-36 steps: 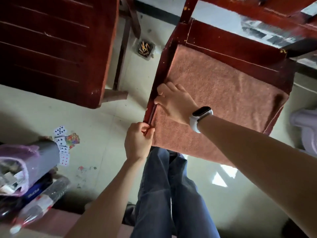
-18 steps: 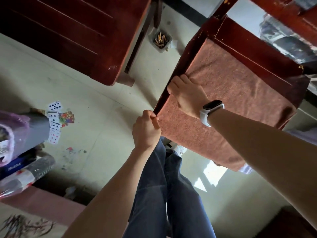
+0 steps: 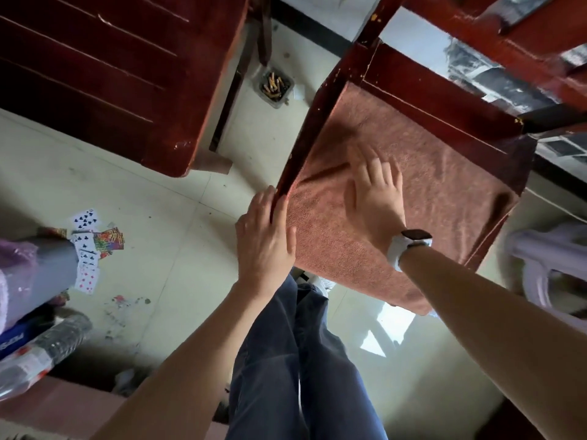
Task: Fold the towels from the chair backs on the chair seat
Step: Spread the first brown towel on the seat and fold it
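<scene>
A salmon-pink towel [image 3: 438, 198] lies spread flat over the seat of a dark red wooden chair [image 3: 422, 87], its near edge hanging over the seat's front. My right hand [image 3: 374, 192], with a white watch on the wrist, rests palm down with fingers spread on the towel's left half. My left hand [image 3: 265, 239] is at the seat's near left corner, fingers along the towel's left edge and the chair rail; whether it pinches the cloth is hidden.
A second dark red chair [image 3: 104, 74] stands at the upper left. Playing cards [image 3: 89, 246] and bagged clutter lie on the floor at left, a small tub of cigarette butts [image 3: 274, 87] between the chairs, a pale plastic stool [image 3: 552, 268] at right. My legs in jeans are below.
My right hand has slid from the towel's left edge to the right onto the cloth and flattened out. My left hand's pinch at the corner has loosened into a flatter hold.
</scene>
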